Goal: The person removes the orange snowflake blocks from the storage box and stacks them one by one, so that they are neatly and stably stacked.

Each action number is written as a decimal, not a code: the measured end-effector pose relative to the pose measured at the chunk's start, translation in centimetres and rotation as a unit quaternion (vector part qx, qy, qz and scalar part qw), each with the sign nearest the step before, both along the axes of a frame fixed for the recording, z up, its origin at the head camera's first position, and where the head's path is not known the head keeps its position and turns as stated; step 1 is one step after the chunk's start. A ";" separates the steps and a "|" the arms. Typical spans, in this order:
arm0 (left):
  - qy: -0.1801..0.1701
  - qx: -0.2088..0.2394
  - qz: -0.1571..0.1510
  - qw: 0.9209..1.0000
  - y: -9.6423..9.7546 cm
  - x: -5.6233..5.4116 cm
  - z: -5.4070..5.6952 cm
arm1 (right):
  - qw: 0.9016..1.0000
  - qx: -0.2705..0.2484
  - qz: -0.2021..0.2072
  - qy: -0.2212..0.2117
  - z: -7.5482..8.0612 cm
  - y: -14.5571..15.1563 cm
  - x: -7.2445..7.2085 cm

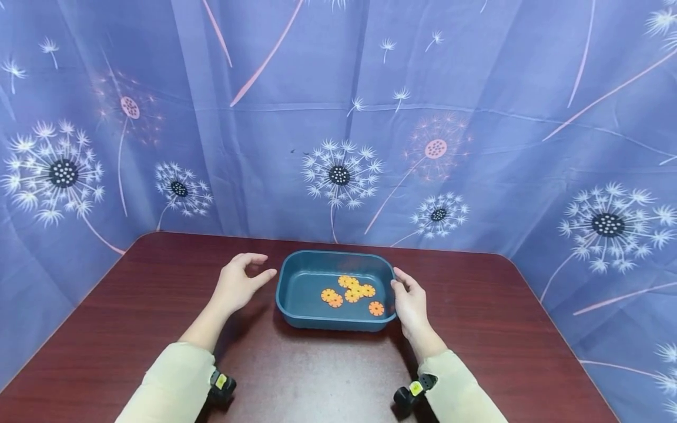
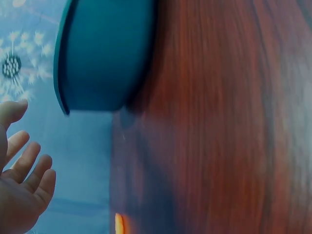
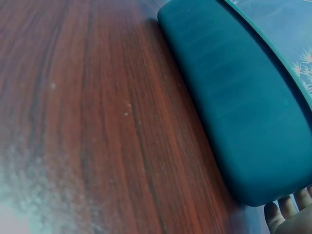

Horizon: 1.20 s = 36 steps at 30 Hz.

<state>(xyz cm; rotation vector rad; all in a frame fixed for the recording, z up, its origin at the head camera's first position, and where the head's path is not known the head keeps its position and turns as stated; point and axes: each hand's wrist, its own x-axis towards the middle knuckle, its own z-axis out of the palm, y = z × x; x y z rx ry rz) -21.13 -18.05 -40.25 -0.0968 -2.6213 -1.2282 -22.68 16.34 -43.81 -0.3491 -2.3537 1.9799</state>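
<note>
A deep blue-green rectangular tray sits on the table, its end wall showing in the left wrist view and its long side in the right wrist view. Several small notched discs, yellow and orange, lie flat inside, mostly right of centre, some overlapping. My right hand holds the tray's right end, thumb at the rim and fingers along the outer wall. Off the tray's left end, my left hand hovers apart from it, fingers spread and thumb pointing toward the rim, holding nothing.
The dark red wood-grain table reaches back to a blue curtain printed with dandelions, which also closes in both sides. Black wrist cameras sit at the cuffs of my pale sleeves.
</note>
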 end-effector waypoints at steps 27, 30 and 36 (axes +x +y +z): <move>-0.001 0.024 -0.091 0.996 6.8 -0.2 0.3 | 1.000 0.000 -0.001 -0.003 0.2 -0.2 -0.2; -0.005 0.023 -0.094 0.995 7.1 -0.4 0.2 | 1.000 -0.002 0.002 0.001 0.2 -0.2 -0.1; -0.021 0.024 -0.107 0.994 8.1 -1.0 0.0 | 1.000 0.004 -0.003 0.008 0.1 -0.4 0.0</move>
